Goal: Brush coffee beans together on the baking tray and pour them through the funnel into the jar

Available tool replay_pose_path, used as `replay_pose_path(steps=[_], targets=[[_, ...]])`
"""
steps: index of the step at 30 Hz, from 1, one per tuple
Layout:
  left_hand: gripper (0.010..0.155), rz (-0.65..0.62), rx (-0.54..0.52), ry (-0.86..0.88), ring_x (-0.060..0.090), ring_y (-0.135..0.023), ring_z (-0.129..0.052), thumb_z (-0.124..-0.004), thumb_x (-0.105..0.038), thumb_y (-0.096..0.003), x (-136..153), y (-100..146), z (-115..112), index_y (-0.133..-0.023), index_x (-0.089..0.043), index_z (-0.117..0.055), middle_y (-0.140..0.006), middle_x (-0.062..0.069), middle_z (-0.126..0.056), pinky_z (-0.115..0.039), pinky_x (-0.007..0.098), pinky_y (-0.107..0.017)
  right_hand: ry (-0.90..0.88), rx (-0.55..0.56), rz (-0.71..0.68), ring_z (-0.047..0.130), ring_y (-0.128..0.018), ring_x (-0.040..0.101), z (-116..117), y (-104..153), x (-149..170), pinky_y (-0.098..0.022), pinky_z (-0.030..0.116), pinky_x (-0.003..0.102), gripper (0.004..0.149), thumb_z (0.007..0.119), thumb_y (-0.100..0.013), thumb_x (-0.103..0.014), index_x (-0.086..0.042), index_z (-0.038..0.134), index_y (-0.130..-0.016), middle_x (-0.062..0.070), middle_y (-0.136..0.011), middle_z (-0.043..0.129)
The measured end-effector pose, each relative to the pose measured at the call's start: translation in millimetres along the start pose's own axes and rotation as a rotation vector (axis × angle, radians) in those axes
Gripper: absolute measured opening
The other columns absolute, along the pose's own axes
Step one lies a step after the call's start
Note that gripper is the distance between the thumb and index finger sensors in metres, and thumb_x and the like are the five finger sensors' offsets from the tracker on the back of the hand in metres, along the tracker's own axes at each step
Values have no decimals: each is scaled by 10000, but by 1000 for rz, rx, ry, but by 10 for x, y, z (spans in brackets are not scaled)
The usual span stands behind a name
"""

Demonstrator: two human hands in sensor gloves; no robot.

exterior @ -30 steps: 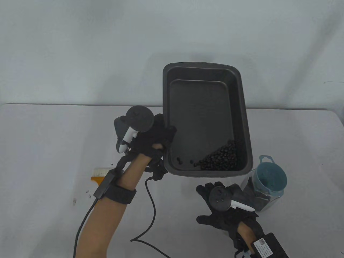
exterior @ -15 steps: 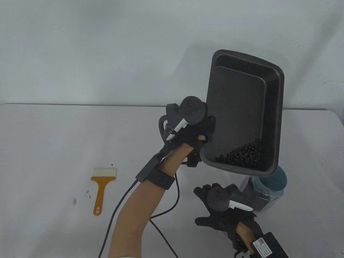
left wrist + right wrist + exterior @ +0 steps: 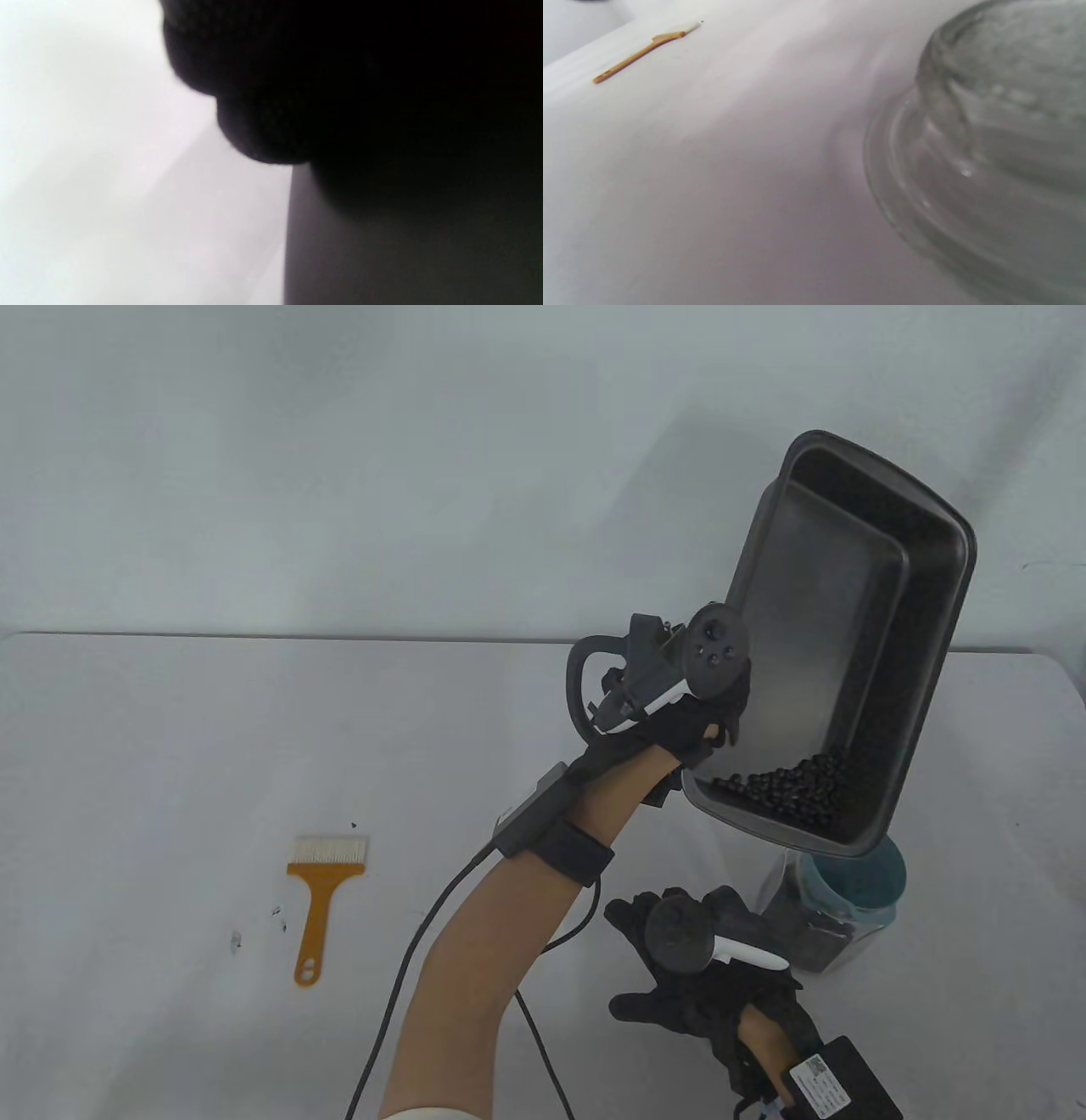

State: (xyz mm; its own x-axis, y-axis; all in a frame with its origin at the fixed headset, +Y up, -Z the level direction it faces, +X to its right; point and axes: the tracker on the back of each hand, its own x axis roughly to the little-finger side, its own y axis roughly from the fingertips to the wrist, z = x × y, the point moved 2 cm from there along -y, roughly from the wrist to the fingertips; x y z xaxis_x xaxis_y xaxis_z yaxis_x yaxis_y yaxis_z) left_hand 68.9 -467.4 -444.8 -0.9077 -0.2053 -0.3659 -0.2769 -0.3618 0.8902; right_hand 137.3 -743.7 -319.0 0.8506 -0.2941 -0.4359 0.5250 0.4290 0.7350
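nearest, at the bottom right of the table view: right hand (image 3: 704, 984) down on the desk (image 3: 170, 780), fingers reaching toward the jar (image 3: 806, 933); whether curled round the glass or only laid against it, cannot tell, since the tracker hides the fingertips; likely there to steady the jar for the pour; in the right wrist view, ribbed glass base of the jar (image 3: 967, 178) close beside the camera, standing on the desk (image 3: 712, 190); no fingers in that view.

seated in the jar mouth: teal funnel (image 3: 865, 878), wide rim up, partly hidden under the low corner of the baking tray (image 3: 848, 585); dark contents visible through the jar wall, probably beans already in.

off to the left, well apart: orange-handled brush (image 3: 318, 891) lying flat on the desk, bristles away from the person; same brush (image 3: 640, 53) small in the right wrist view; put aside, so brushing looks done; a few dark specks near it.

higher and farther: left hand (image 3: 679, 729) gripping the tray's near left rim, fingers curled over the edge; tray lifted clear of the desk and tipped steeply, far end high against the wall; coffee beans (image 3: 785, 793) gathered along the low end, just above the funnel; none seen falling; tilt toward the right corner would channel them into a narrow stream; risk of spill past the rim if tipped too fast.

left wrist view: only dark glove and tray underside, nothing more legible.
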Motion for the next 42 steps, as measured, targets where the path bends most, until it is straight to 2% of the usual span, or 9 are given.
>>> replay_pose_path(steps=[7, 8, 18, 30, 42], targets=[[173, -92, -87, -91, -123, -181, -1081, -818, -538, -564, -220, 24, 47, -626, -378, -840, -560, -202, -987, -986, -5, -173, 2, -12, -3, 112, -1002, 546, 6, -6, -7, -660, 183, 730, 943, 617, -352, -725, -355, 4, -966, 219, -1124, 151], [173, -105, -98, -94, -181, -205, -1067, -818, -538, -564, -246, 30, 52, -626, -379, -840, -558, -204, -988, -986, -5, -172, 0, -14, -2, 112, -1003, 545, 6, -7, -8, -660, 183, 730, 942, 617, -351, -725, -358, 5, -965, 217, -1124, 150], [168, -239, -221, -198, -194, -206, -1068, -808, -551, -571, -556, 164, 161, -631, -396, -830, -563, -225, -984, -988, -17, -178, -3, -16, -2, 113, -1003, 545, 1, -11, -7, -660, 184, 730, 942, 616, -351, -726, -357, 4, -966, 218, -1124, 152], [170, -367, -353, -276, -203, -206, -1068, -803, -564, -571, -749, 337, 264, -634, -408, -822, -565, -238, -983, -990, -24, -180, -5, -18, -3, 112, -1003, 545, 2, -12, -10, -660, 184, 730, 943, 616, -350, -725, -357, 4, -965, 216, -1125, 152], [171, -434, -447, -333, -210, -208, -1068, -797, -575, -572, -845, 469, 324, -639, -418, -812, -567, -251, -980, -992, -33, -182, -6, -20, -2, 115, -1003, 545, 3, -16, -16, -659, 186, 730, 943, 617, -350, -725, -358, 6, -966, 217, -1125, 154]])
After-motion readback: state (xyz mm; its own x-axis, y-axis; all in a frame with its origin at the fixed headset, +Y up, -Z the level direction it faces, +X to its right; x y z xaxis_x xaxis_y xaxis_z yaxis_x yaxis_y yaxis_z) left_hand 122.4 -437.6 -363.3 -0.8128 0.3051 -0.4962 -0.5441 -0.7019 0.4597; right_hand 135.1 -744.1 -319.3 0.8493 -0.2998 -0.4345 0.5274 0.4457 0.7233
